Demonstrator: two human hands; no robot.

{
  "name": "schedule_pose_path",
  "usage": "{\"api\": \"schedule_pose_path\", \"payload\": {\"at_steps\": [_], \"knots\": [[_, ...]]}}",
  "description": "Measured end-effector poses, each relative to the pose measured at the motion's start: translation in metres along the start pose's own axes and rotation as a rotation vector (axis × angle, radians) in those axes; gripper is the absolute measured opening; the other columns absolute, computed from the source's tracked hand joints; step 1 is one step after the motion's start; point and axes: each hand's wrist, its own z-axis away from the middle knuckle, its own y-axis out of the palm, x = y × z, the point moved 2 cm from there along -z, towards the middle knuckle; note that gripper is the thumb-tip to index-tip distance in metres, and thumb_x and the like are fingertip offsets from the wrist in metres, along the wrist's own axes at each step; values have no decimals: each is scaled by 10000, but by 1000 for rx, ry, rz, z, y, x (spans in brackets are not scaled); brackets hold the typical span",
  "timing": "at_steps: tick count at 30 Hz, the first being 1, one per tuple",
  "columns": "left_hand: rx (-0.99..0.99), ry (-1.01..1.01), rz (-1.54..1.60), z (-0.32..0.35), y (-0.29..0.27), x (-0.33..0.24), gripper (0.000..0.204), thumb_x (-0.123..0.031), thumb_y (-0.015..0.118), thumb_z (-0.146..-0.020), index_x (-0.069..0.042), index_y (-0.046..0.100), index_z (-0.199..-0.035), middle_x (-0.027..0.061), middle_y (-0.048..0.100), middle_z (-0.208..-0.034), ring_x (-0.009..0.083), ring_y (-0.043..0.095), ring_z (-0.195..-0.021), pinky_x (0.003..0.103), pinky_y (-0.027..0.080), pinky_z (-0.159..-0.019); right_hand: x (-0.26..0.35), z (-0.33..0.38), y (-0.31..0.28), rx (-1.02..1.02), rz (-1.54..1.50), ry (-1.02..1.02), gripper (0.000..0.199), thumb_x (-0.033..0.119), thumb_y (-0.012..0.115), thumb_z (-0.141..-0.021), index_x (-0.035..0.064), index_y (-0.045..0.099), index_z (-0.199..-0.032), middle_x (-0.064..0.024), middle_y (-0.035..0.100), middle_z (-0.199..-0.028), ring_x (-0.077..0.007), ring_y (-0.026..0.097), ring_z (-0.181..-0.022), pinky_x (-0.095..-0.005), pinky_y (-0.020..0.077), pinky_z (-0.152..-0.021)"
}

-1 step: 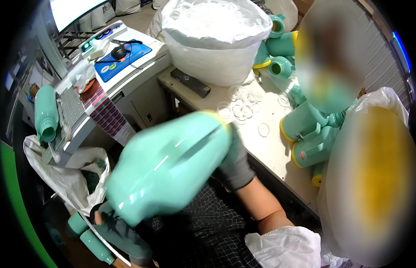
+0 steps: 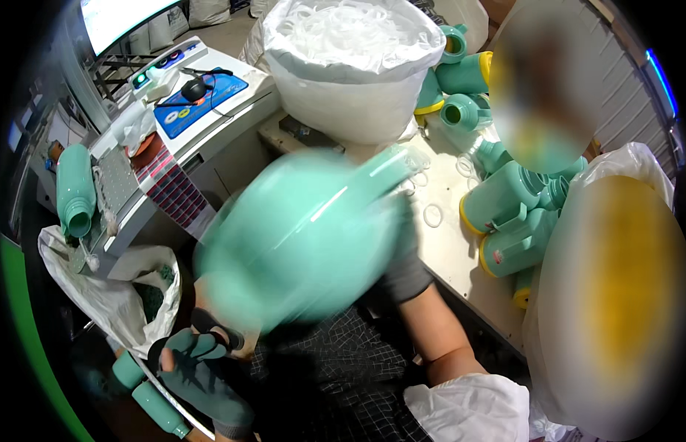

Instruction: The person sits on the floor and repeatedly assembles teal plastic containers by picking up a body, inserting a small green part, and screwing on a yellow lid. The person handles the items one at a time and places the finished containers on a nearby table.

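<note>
Right hand (image 2: pixel 408 271) gripped mint-green handled jug (image 2: pixel 291 243) mid-air, this side of ring sack (image 2: pixel 347 107).
Jug had turned since earlier frame, handle (image 2: pixel 386 171) jutting sackward; half-open left hand (image 2: pixel 201 374), farther from sack, now stood clear. Jug was motion-blurred, right hand's fingers hidden.

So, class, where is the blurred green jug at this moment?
In the head view, the green jug is just left of centre, held aloft by the gloved right hand, below the white sack of rings in the picture.
</note>
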Motion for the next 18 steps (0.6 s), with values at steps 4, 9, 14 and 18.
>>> {"api": "schedule_pose_path", "payload": {"at_steps": [4,9,14,18], "knots": [[177,40,131,-12,22,12,508,-57,607,-953,22,473,-1437,93,526,-1298,142,545,-1048,271,487,-922,179,-75,-85,-367,-116,-361,552,513,596,-946,135,602,-1348,-79,658,-1345,-303,657,-1197,-518,571,-989],[123,-182,-11,-8,13,47,442,0,570,-992,-4,478,-1424,82,544,-1281,122,550,-1045,264,475,-951,282,-158,-168,-640,-326,-542,302,354,580,-998,103,667,-1143,-91,721,-953,-230,722,-809,-369,654,-722],[4,-256,29,1,-24,47,387,11,568,-1006,-37,507,-1386,45,557,-1200,117,572,-1031,259,480,-930,242,-197,-160,-413,97,-525,370,380,578,-1004,93,648,-1226,-88,710,-999,-208,703,-877,-339,626,-823],[-28,23,-337,-10,-64,35,367,-24,651,-955,-16,558,-1310,85,567,-1158,192,597,-1033,319,489,-928,153,-163,-141,-482,581,-359,384,358,605,-993,84,620,-1263,-99,692,-1043,-214,687,-917,-344,609,-847]]}}
